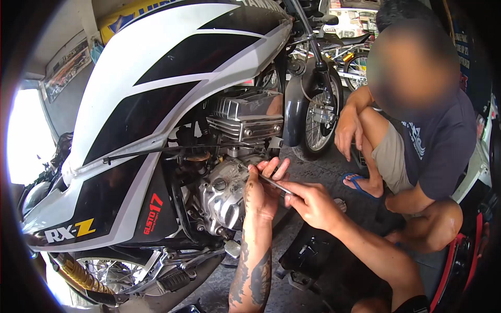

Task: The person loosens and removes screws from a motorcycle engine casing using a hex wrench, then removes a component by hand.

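Observation:
My right hand [311, 202] is closed around one end of a slim metal rod-shaped tool [274, 183], its index finger lying along the shaft. At the tool's other end is my left hand [262, 194], palm turned up, with the thumb and bent fingers around the tip. Whether a small part sits at that tip is hidden by the fingers. Just behind my left hand is the silver engine side cover [223, 190] of a white and black motorcycle [172, 78]. Above it sits the finned cylinder [245, 117].
A person in a dark shirt [443, 141] squats at the right, one hand [348, 133] hanging over a knee. On the floor below my right forearm lies a dark tray or case [297, 261] with small metal pieces. The kick lever pedal [232, 248] sticks out beside my left forearm.

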Demonstrator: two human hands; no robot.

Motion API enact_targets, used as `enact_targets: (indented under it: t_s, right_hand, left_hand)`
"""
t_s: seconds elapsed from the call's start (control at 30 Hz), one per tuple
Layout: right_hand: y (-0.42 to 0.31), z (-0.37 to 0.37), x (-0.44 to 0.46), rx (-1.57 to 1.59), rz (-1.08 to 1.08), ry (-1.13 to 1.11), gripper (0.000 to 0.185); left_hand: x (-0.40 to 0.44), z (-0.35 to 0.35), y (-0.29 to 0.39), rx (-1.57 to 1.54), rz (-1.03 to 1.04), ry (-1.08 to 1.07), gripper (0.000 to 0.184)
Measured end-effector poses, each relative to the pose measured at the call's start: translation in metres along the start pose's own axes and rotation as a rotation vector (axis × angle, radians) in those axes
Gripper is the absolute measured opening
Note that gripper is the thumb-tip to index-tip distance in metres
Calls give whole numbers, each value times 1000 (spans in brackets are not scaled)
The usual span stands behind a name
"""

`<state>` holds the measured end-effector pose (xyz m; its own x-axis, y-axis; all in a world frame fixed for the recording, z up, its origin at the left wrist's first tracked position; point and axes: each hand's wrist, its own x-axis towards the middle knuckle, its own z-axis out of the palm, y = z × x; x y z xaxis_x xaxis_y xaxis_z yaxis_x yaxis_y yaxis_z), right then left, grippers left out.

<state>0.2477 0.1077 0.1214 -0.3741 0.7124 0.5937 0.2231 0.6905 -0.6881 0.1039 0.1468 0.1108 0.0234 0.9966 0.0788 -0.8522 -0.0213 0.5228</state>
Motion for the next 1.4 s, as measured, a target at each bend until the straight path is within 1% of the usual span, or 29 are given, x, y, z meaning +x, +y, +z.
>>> enact_targets:
  t_s: [0.03, 0.07, 0.13, 0.2, 0.27, 0.3, 0.33, 0.4, 0.47, 0.5, 0.6, 0.7, 0.73, 0.77, 0.8, 0.87, 0.9, 0.93, 0.97, 1.0, 1.03, 1.07, 1.1, 1.17, 1.2, 1.23, 1.3, 1.33, 1.4]
  right_hand:
    - [-2, -5, 0, -150, -95, -1, 38]
    - [1, -8, 4, -140, -103, -2, 38]
    - [10, -11, 11, -402, -269, 95, 41]
    - [12, -3, 16, -386, -297, 157, 41]
    - [9, 16, 8, 270, 111, 400, 39]
    - [0, 16, 2, 626, 271, 445, 39]
    - [-5, 18, -6, 734, 314, 487, 40]
    - [-5, 30, -13, 727, 357, 430, 39]
    - [7, 40, -9, 729, 294, 418, 37]
    - [20, 47, -4, 446, 250, 460, 37]
    - [23, 56, 2, 352, 97, 526, 29]
    - [15, 46, -1, 350, 45, 385, 30]
    - [11, 42, -4, 212, -68, 348, 29]
    - [10, 37, -4, 76, -180, 311, 29]
    - [11, 34, -1, 91, -177, 309, 29]
    - [13, 28, 3, -19, -281, 332, 29]
    - [13, 30, -2, -9, -166, 220, 28]
    - [18, 31, -4, 2, -166, 231, 28]
    - [26, 33, -5, 12, -221, 215, 23]
    - [34, 36, -9, 20, -269, 184, 19]
    - [34, 35, -7, -34, -300, 202, 24]
    - [31, 37, -12, -32, -286, 182, 24]
    - [26, 36, -17, 145, -149, 146, 32]
    - [4, 22, -24, 559, 71, 90, 61]
    - [3, 18, -22, 540, 68, 104, 61]
    - [5, 14, -20, 564, 169, 83, 61]
    - [0, 6, -15, 538, 332, 93, 53]
    - [1, 5, -13, 517, 334, 118, 53]
    - [1, 8, -12, 295, 378, -65, 44]
  left_hand:
    - [0, 0, 1, -25, -6, -14, 44]
    - [1, 0, 1, -18, 4, -11, 44]
    - [1, -2, 0, 56, -29, -15, 44]
    - [7, -7, -2, 106, -9, -20, 44]
    - [8, -7, -2, 27, -30, 12, 45]
    - [6, -4, -3, 63, -22, 18, 45]
    - [5, -2, -3, 101, -9, 20, 45]
    - [5, 3, -1, 104, -29, 85, 45]
    - [4, 3, -2, 122, 1, 96, 46]
    - [3, 4, -2, 96, -9, 89, 47]
    - [6, 3, -4, 43, 10, 27, 49]
    - [7, 4, -4, 122, -32, 124, 53]
    - [5, 1, -1, 127, -25, 130, 53]
    - [4, -4, 4, 230, -72, 16, 53]
    - [2, -11, 9, 334, -124, -95, 53]
    - [-2, -24, 20, 414, -217, -84, 50]
    - [-9, -25, 26, 545, -272, -32, 47]
    - [-15, -18, 29, 675, -325, 15, 43]
    - [-20, -13, 23, 658, -173, 51, 34]
    - [-25, -5, 16, 652, -177, 63, 34]
    - [-28, 1, 9, 614, -110, 107, 31]
    - [-30, 2, 8, 574, -44, 151, 28]
    - [-27, 1, 10, 571, -69, 84, 25]
    - [-27, -2, 7, 480, -80, 84, 24]
    - [-27, -3, 3, 397, -88, 86, 24]
    - [-25, -2, -7, 304, -6, 70, 24]
    - [-25, -5, -10, 307, 42, 46, 25]
    - [-29, 0, -10, 314, 50, 66, 25]
    - [-26, -5, -12, 280, 68, 33, 27]
